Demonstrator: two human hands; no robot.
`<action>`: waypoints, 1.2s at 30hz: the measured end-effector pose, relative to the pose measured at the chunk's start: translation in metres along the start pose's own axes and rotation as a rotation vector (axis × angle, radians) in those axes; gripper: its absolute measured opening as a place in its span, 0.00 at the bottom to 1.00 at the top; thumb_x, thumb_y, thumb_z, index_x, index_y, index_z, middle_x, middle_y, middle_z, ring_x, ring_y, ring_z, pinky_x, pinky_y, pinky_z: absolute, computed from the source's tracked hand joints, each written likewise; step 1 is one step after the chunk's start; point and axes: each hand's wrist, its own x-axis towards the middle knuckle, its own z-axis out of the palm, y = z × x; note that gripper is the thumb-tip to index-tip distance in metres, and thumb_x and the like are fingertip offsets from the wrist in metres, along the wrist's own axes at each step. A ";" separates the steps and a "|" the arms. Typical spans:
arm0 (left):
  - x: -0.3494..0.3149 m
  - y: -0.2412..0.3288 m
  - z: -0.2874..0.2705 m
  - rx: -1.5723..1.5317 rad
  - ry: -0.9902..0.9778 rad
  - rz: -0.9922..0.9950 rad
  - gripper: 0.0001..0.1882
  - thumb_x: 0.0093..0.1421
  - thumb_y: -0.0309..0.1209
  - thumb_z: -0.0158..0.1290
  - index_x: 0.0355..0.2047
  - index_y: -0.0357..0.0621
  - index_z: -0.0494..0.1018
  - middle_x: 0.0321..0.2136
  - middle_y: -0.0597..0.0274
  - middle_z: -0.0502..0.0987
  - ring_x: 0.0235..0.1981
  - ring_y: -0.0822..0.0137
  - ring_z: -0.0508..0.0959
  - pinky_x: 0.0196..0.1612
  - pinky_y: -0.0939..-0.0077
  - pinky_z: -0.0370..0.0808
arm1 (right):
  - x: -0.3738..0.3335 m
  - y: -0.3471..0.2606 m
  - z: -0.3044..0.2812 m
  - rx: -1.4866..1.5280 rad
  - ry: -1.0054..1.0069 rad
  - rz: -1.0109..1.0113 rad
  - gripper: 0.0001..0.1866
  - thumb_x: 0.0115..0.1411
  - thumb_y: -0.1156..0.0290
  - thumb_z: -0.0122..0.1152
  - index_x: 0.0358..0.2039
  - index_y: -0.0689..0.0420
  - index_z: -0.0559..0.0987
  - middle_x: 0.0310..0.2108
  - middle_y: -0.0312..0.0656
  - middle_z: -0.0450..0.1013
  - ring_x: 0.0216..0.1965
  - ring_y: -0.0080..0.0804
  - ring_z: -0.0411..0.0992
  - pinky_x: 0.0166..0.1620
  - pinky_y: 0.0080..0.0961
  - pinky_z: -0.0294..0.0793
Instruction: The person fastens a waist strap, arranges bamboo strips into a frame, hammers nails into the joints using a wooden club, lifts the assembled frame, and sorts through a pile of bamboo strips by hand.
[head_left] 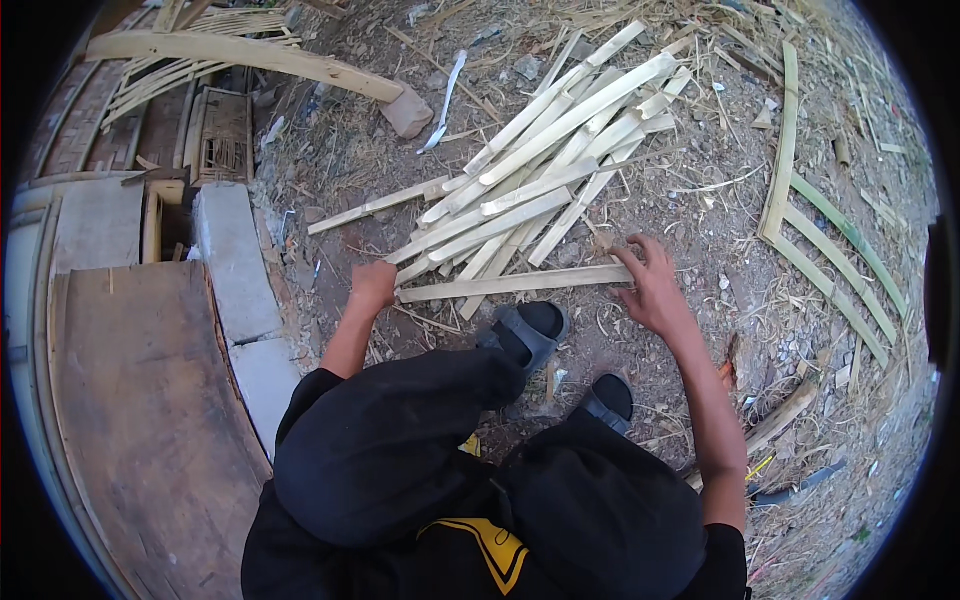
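Note:
A pale bamboo strip (515,283) lies crosswise in front of my feet, along the near side of a loose pile of similar bamboo strips (560,130). My left hand (374,285) is closed in a fist at its left end; the fingertips are turned out of sight. At the other end my right hand (650,287) curls round the strip, thumb on the near side and fingers on the far side. The pile's strips cross one another at slanting angles, some of their left ends close to my left hand.
My sandalled feet (535,345) stand just below the strip. Longer strips (785,150) lie at the right. At the left are a wooden board (135,400) and concrete blocks (235,265). A curved plank (240,52) rests against a brick (408,112). Shavings litter the soil.

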 end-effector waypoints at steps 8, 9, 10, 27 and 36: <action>0.052 0.042 0.021 -0.754 0.748 0.101 0.23 0.58 0.29 0.54 0.54 0.38 0.70 0.49 0.41 0.70 0.51 0.43 0.72 0.54 0.52 0.70 | -0.002 -0.031 0.049 0.187 0.122 0.081 0.23 0.55 0.76 0.66 0.52 0.55 0.75 0.53 0.51 0.68 0.56 0.52 0.68 0.58 0.46 0.67; 0.055 0.040 0.022 -0.759 0.747 0.097 0.23 0.58 0.29 0.54 0.54 0.38 0.70 0.49 0.41 0.70 0.51 0.43 0.72 0.54 0.52 0.70 | -0.004 -0.035 0.053 0.186 0.116 0.079 0.23 0.55 0.76 0.66 0.52 0.55 0.75 0.53 0.51 0.68 0.56 0.52 0.68 0.58 0.46 0.67; 0.057 0.041 0.018 -0.738 0.741 0.097 0.24 0.56 0.31 0.55 0.53 0.37 0.71 0.47 0.42 0.69 0.49 0.43 0.71 0.54 0.52 0.70 | -0.008 -0.036 0.054 0.210 0.109 0.094 0.21 0.55 0.76 0.66 0.51 0.56 0.76 0.52 0.50 0.69 0.55 0.52 0.69 0.57 0.45 0.68; 0.041 0.021 0.012 -1.195 0.638 0.201 0.24 0.49 0.36 0.71 0.42 0.41 0.74 0.27 0.59 0.80 0.30 0.69 0.78 0.39 0.73 0.74 | -0.025 -0.023 0.040 0.113 0.159 0.219 0.12 0.58 0.76 0.63 0.43 0.57 0.78 0.46 0.46 0.74 0.50 0.48 0.71 0.53 0.42 0.67; -0.065 -0.023 -0.058 -1.491 0.765 0.055 0.19 0.50 0.28 0.72 0.40 0.34 0.80 0.31 0.64 0.84 0.29 0.78 0.79 0.36 0.82 0.75 | 0.008 -0.049 0.031 0.320 0.054 0.196 0.10 0.60 0.76 0.61 0.42 0.63 0.79 0.34 0.51 0.78 0.34 0.45 0.78 0.40 0.38 0.76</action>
